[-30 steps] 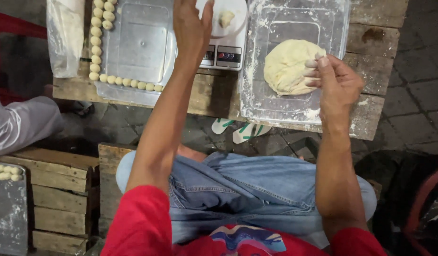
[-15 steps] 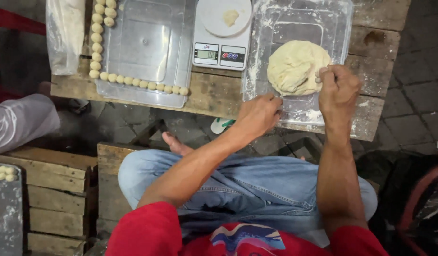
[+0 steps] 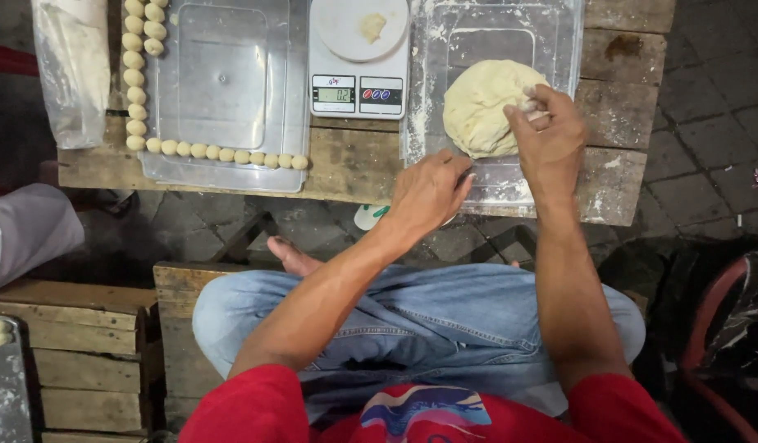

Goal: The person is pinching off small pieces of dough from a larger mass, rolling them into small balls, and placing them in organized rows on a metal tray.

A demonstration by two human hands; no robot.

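We see the right hand (image 3: 547, 135) set against the 3 o'clock side of the dough mass (image 3: 481, 107), its fingers (image 3: 533, 105) curled together and pinching into the soft edge of the dough. The dough lies on a floured clear plastic tray (image 3: 551, 37) (turned over, by the look of its raised centre) at about 1 o'clock in the view. The left hand (image 3: 428, 193) rests at the near edge of that same tray, at 7 o'clock from the dough; its fingers lie close together, slightly bent, and we cannot tell whether they hold anything beneath them.

At 12 o'clock stands a white digital kitchen scale (image 3: 358, 86) with a small dough piece (image 3: 372, 26) on its round platform. At 11 o'clock lies a second clear plastic tray (image 3: 223, 82), with small dough balls (image 3: 223, 154) lined up along its left and near edges. All of this sits on a rough wooden table (image 3: 346, 160). A plastic bag (image 3: 71, 70) hangs over the table's far left end, at 10 o'clock.

Below the table we see the person's crossed legs in blue jeans (image 3: 412, 320), a bare foot (image 3: 293, 257) and the red shirt (image 3: 256, 410). Wooden crates (image 3: 75, 361) stand at 8 o'clock, and another person's grey sleeve (image 3: 22, 230) shows at 9 o'clock
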